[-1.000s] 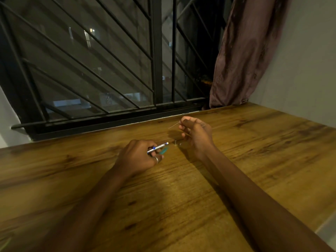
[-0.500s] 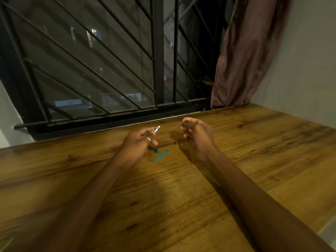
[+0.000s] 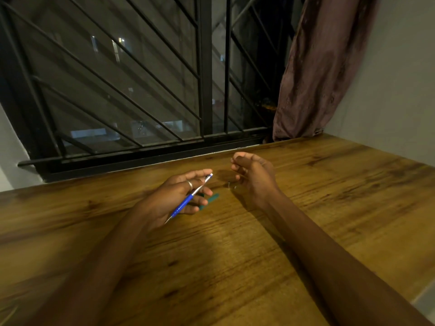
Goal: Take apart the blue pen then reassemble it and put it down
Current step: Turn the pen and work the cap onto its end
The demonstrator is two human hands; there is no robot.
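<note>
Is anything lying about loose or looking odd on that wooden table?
Yes: a teal pen piece lies loose on the table beside the left hand, which holds the blue pen. Tiny parts sit near the right hand.

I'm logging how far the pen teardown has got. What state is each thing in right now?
Blue pen: lifted off the table, held slanted in the left hand.
Teal piece: lying loose on the table, apart from the pen.
Right hand: fingers curled; whether it holds anything is too small to tell.
Curtain: drawn aside, right of the window.
</note>
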